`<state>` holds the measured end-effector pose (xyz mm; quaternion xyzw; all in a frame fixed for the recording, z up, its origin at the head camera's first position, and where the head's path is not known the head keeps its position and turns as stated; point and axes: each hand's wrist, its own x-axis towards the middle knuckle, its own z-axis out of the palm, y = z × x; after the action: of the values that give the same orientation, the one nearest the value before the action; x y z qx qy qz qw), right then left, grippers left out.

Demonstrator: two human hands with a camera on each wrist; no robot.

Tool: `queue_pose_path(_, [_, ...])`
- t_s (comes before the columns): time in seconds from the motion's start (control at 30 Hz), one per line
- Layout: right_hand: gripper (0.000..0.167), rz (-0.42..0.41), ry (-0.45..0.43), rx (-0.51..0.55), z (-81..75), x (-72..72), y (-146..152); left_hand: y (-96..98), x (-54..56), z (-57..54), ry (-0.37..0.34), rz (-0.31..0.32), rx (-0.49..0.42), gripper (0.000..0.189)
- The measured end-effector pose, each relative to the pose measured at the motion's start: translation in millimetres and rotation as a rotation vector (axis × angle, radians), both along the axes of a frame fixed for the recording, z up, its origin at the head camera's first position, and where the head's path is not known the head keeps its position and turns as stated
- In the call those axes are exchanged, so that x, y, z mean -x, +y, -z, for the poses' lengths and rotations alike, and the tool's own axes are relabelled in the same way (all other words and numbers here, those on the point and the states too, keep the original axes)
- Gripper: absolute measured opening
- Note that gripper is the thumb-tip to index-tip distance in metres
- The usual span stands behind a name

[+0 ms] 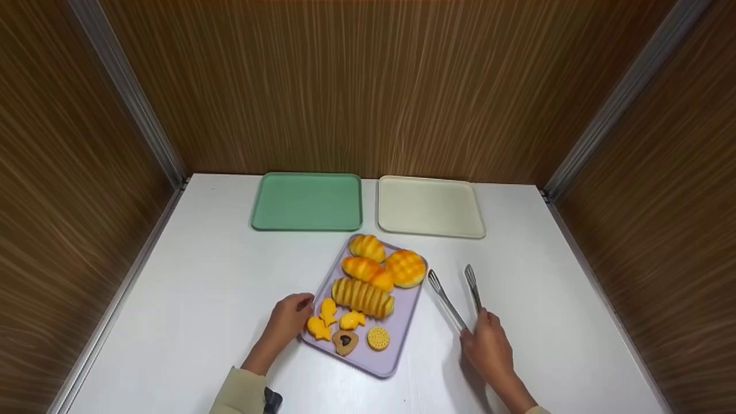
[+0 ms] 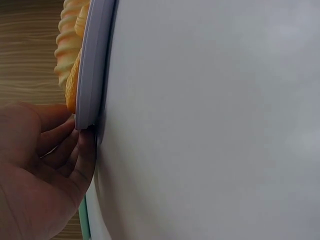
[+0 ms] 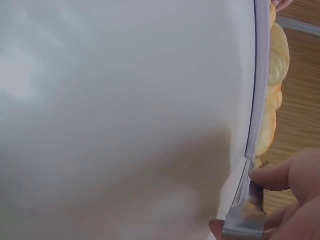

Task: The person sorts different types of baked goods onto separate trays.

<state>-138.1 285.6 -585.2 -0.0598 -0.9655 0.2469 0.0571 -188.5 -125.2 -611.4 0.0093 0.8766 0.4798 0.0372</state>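
A lilac tray (image 1: 397, 345) lies at a slant near the front of the table. On it are three long breads, among them a ridged loaf (image 1: 363, 298), plus a round bun (image 1: 406, 268). Its near end carries several fish-shaped biscuits (image 1: 352, 320), a heart biscuit (image 1: 345, 341) and a round biscuit (image 1: 378, 338). At the tray's left edge, my left hand (image 1: 290, 316) pinches the rim; the left wrist view shows fingertips (image 2: 86, 142) curled at its underside. My right hand (image 1: 489, 348) grips metal tongs (image 1: 447, 300), their arms spread apart, right of the tray.
Behind the lilac tray, a green tray (image 1: 307, 202) and a cream tray (image 1: 431, 207) lie side by side at the table's back edge. Wood-patterned panels (image 1: 368, 86) enclose the white table (image 1: 190, 287) at the back and both sides.
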Motion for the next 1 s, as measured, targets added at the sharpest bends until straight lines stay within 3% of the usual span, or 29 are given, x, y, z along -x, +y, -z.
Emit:
queue_pose_path(0.13, [0.063,-0.018,0.000,-0.009,-2.7,3.3,2.7,0.1,0.8,0.5,-0.028,-0.009,-0.011,0.030])
queue_pose_path(0.4, [0.072,0.007,0.067,-0.081,-0.9,8.8,9.5,1.4,0.8,0.5,-0.047,-0.017,-0.024,0.031])
queue_pose_path(0.63, [0.069,0.015,0.074,-0.001,0.3,14.3,16.3,0.0,1.7,3.4,-0.017,-0.021,-0.033,0.027])
queue_pose_path(0.77, [0.065,-0.031,0.025,0.075,-3.3,18.8,16.0,-1.9,1.6,4.2,0.009,-0.025,-0.039,0.024])
queue_pose_path(1.0, [0.068,-0.146,0.012,0.120,-5.0,26.3,12.5,-2.0,2.6,5.1,-0.025,-0.034,-0.051,0.025])
